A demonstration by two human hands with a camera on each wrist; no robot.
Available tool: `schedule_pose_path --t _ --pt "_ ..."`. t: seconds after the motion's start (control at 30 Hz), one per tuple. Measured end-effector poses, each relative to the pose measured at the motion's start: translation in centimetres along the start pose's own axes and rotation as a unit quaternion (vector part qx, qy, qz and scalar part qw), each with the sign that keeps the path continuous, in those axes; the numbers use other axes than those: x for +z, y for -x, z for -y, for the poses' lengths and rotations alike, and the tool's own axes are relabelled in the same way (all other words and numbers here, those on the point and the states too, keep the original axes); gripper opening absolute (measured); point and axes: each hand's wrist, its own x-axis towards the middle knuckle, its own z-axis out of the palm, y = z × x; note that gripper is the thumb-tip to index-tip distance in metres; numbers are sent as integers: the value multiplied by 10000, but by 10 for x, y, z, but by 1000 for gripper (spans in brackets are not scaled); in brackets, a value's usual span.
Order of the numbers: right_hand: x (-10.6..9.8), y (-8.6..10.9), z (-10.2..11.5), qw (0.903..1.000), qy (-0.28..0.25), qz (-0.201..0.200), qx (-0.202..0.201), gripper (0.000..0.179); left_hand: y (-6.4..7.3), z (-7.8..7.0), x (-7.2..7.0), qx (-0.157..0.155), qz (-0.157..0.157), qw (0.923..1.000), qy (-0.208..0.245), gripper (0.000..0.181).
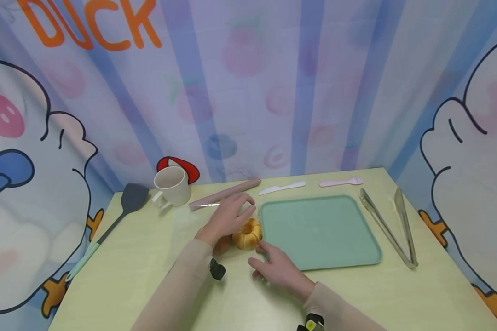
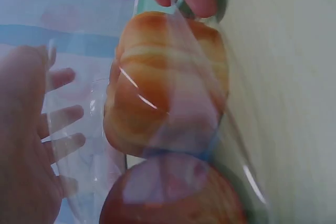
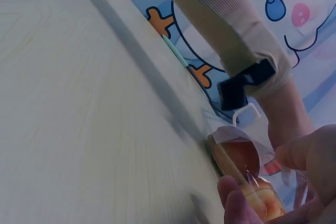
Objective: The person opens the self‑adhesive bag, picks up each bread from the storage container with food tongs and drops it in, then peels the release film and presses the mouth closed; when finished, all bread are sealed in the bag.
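Two bread pieces, a golden, segmented, ring-shaped bun (image 1: 252, 242) and a round, brown bun (image 2: 173, 198), lie side by side on the pale yellow surface (image 1: 107, 294), with clear plastic film (image 2: 184, 51) over them. The golden bun is just beside the left edge of a pale green, rectangular tray (image 1: 320, 232). The left hand (image 1: 228, 214) is spread, fingers extended along the film; the right hand (image 1: 280, 271) pinches a peak of film at its fingertips. Behind: a white, handled mug (image 1: 171, 186) and a mauve, cylindrical rod (image 1: 225, 195).
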Motion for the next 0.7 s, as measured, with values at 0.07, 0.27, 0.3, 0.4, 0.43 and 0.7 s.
schedule_pose_path --t 0.07,0.27,0.3,0.4,0.43,0.7 --pt "0 0 0 10000 24 -13 3 76 -7 0 1 36 210 9997 -75 30" --pt "1 0 -1 10000 15 -38 -10 76 -19 0 4 -260 821 9960 -223 43" --pt "1 0 -1 10000 -1 -37 -22 76 -19 0 4 -333 884 9953 -228 44" --pt "2 0 -2 10000 -30 -27 -73 75 -20 2 5 -460 946 9942 -215 46" --pt "2 0 -2 10000 -28 -30 -90 75 -20 2 4 -484 928 9944 -175 47" --pt "-2 0 -3 9995 146 -158 -223 73 -20 5 -5 -294 553 9975 329 46"
